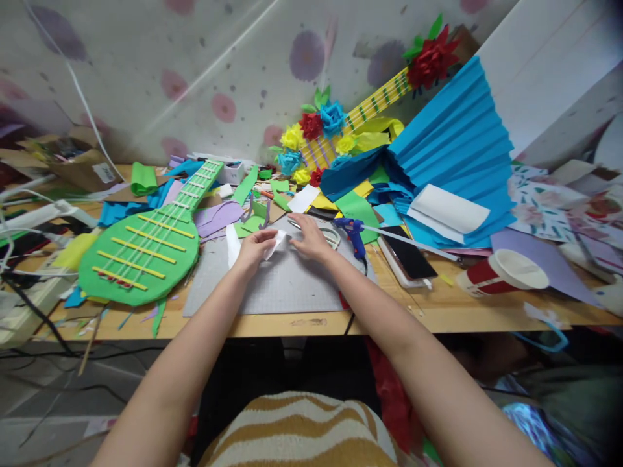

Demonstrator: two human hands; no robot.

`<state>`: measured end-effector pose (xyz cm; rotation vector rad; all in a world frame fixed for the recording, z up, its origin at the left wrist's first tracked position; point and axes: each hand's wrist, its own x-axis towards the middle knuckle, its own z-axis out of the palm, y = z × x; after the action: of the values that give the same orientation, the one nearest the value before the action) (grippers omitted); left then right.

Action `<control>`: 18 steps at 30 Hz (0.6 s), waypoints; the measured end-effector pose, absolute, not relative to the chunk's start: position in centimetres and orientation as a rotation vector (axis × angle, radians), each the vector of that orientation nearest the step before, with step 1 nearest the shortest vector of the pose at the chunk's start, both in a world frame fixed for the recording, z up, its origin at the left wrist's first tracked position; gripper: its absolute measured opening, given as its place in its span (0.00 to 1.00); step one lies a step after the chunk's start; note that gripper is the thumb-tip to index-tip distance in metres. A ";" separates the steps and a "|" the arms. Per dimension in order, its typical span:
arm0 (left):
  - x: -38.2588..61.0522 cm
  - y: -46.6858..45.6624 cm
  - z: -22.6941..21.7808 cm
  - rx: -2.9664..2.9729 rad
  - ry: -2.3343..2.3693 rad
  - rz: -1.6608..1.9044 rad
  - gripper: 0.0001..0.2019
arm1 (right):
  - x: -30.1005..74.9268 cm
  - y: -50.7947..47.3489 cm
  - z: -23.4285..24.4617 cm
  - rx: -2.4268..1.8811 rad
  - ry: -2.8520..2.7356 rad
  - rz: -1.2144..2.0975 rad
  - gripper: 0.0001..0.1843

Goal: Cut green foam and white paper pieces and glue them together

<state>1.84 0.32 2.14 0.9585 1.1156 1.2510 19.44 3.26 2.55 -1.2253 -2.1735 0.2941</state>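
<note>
Pinching white paper scrap (278,242) — between left hand (254,250) fingers (269,237).

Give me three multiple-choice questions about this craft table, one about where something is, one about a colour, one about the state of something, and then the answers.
1. Where does the glue gun lie?
A. right of the right hand
B. on the green guitar
C. inside the cup

2. What colour is the big pleated fan?
A. red
B. blue
C. yellow

3. How is the cup placed?
A. upright
B. upside down
C. on its side

Answers:
1 A: the blue glue gun lies at the mat's right edge, just right of that hand.
2 B: its folds are blue all over.
3 C: it lies on the table with its open mouth facing right.

The left hand pinches a white paper scrap.
</note>
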 end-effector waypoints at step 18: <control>4.0 -0.5 3.4 0.811 1.145 1.156 0.14 | 17.8 1.8 3.5 -1.163 -0.932 1.635 0.05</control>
<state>4.02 -0.48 3.38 0.8110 1.1454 1.1556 17.81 1.79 3.50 -1.1633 -0.9317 1.6352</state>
